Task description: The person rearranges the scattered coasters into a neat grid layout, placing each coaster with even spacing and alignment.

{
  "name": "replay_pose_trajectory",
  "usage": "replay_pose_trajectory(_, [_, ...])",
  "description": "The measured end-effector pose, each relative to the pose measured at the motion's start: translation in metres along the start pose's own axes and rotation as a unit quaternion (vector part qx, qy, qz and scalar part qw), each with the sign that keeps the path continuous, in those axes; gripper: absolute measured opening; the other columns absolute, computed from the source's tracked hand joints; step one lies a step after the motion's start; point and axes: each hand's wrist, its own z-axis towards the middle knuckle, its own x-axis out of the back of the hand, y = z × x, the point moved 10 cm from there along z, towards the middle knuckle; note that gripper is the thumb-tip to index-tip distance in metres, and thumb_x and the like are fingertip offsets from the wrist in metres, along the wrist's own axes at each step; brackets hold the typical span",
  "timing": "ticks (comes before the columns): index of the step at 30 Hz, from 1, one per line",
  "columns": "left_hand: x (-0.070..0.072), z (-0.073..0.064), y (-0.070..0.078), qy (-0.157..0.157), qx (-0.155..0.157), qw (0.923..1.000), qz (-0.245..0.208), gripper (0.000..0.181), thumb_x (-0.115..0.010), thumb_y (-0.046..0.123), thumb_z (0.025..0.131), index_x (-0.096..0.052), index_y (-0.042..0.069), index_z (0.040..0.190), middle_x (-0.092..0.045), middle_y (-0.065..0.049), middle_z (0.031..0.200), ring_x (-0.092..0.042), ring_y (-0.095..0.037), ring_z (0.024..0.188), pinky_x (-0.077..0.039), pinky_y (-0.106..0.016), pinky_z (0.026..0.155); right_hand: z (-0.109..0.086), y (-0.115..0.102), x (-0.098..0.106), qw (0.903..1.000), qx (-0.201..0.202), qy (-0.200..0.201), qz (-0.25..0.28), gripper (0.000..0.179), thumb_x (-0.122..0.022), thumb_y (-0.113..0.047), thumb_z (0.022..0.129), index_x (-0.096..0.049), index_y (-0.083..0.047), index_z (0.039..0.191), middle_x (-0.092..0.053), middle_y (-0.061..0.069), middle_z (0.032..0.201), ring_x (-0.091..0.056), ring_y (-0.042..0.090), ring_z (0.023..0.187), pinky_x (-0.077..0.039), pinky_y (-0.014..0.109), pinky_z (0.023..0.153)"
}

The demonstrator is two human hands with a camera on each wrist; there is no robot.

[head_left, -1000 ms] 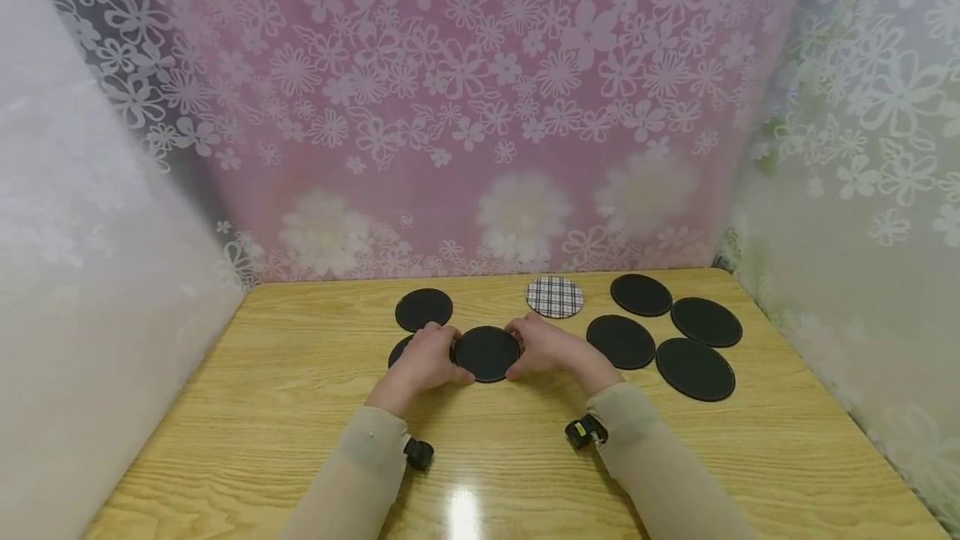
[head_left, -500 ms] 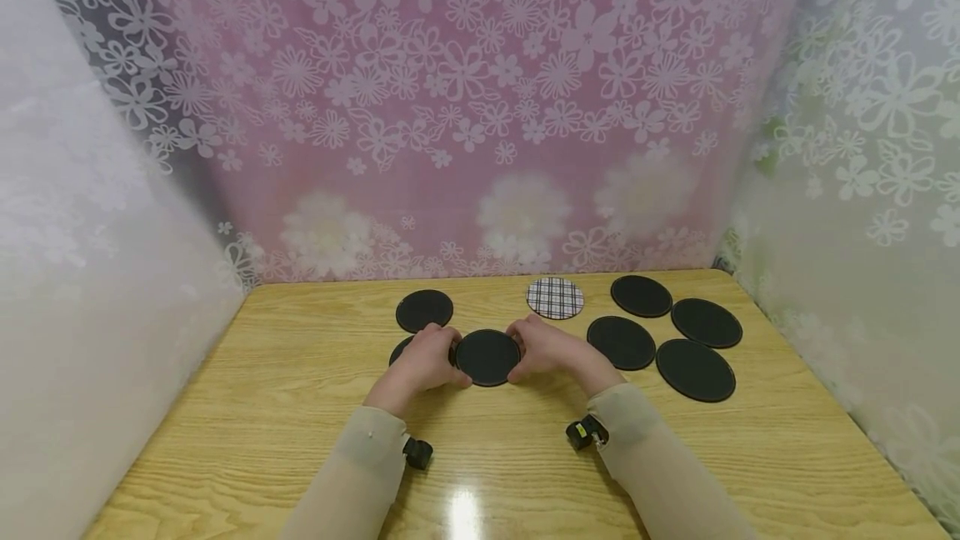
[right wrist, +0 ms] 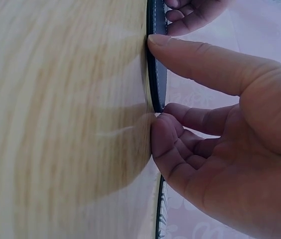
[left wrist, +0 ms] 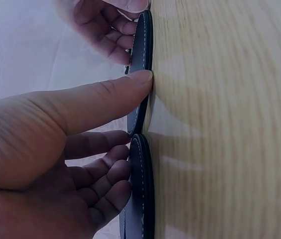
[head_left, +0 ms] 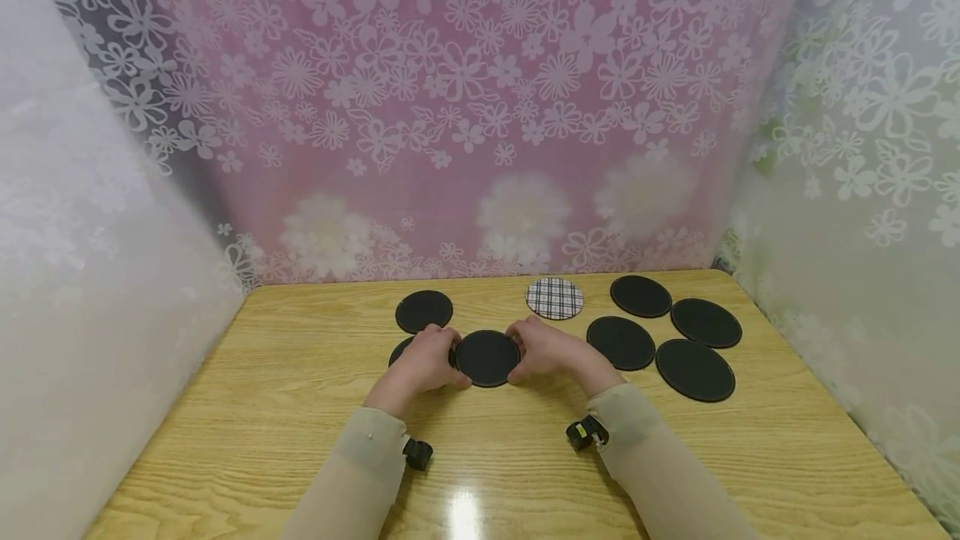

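Two hands held one black disc by opposite edges.
Head view: the central black disc (head_left: 487,358) sat at or just above the tabletop (head_left: 300,440), between the left hand (head_left: 429,359) and right hand (head_left: 546,348), each pinching its rim; a neighbouring disc (head_left: 400,348) showed partly behind the left hand. Left wrist view: the left thumb (left wrist: 141,76) met the near rim while curled fingers came close to the neighbouring disc, so avoiding a nudge seemed wise. Right wrist view: the right thumb (right wrist: 159,40) and forefinger spanned the opposite edge; light, even pressure looked best for keeping it level.
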Motion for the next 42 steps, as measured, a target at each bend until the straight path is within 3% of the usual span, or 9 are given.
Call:
replay_pose_trajectory(15, [-0.001,0.001,0.0,-0.006,0.007,1.0,0.003,0.065,-0.102,0.024,0.081,-0.072,0.0,0.133,-0.063,-0.015,0.124,-0.059,-0.033,0.118,-0.052,-0.053,0.107,0.002,0.004,-0.001,1.0,0.003,-0.004,0.003,0.078,-0.099,-0.017,0.083,-0.06,0.005,0.146,-0.056,0.014,0.13,-0.06,0.028,0.119,-0.051,0.049,0.112])
replay_pose_trajectory(21, [-0.015,0.018,-0.024,-0.009,0.0,0.9999,-0.008,0.071,-0.102,0.032,0.081,-0.071,0.003,0.138,-0.063,-0.015,0.126,-0.059,-0.034,0.117,-0.053,-0.054,0.103,0.001,0.004,0.001,0.9998,0.003,-0.016,0.015,0.082,-0.097,-0.018,0.085,-0.056,0.006,0.151,-0.056,0.009,0.125,-0.055,0.024,0.11,-0.051,0.046,0.105])
replay_pose_trajectory(24, [-0.017,0.021,-0.029,-0.005,-0.001,1.0,0.001,0.076,-0.1,0.039,0.083,-0.069,0.004,0.143,-0.064,-0.015,0.127,-0.061,-0.036,0.119,-0.053,-0.054,0.103,-0.001,0.006,0.005,0.9995,-0.003,-0.016,0.027,0.084,-0.095,-0.019,0.088,-0.052,0.007,0.156,-0.057,0.01,0.125,-0.053,0.024,0.108,-0.051,0.045,0.102])
replay_pose_trajectory(32, [0.01,0.001,0.002,0.026,0.013,0.9996,0.004,0.073,-0.094,0.036,0.092,-0.065,0.004,0.15,-0.065,-0.015,0.128,-0.06,-0.039,0.125,-0.047,-0.06,0.11,-0.009,0.016,0.027,0.9994,-0.021,0.026,0.011,0.086,-0.09,-0.023,0.095,-0.046,0.007,0.163,-0.057,0.023,0.147,-0.061,0.037,0.132,-0.051,0.054,0.111])
replay_pose_trajectory(37, [0.018,0.0,0.015,0.045,0.014,0.9988,0.014,0.073,-0.089,0.04,0.096,-0.062,0.007,0.155,-0.058,-0.021,0.15,-0.051,-0.045,0.142,-0.038,-0.067,0.119,-0.012,0.027,0.049,0.9964,-0.042,0.059,-0.043,0.089,-0.087,-0.03,0.098,-0.041,0.005,0.166,-0.043,0.031,0.166,-0.041,0.049,0.154,-0.038,0.064,0.122])
replay_pose_trajectory(42, [0.024,0.009,0.028,0.05,0.014,0.9982,0.031,0.076,-0.087,0.042,0.099,-0.057,0.009,0.16,-0.053,-0.021,0.158,-0.046,-0.045,0.147,-0.035,-0.069,0.12,-0.017,0.046,0.064,0.993,-0.072,0.07,-0.062,0.098,-0.086,-0.036,0.1,-0.031,0.003,0.171,-0.026,0.035,0.174,-0.024,0.055,0.161,-0.029,0.07,0.125])
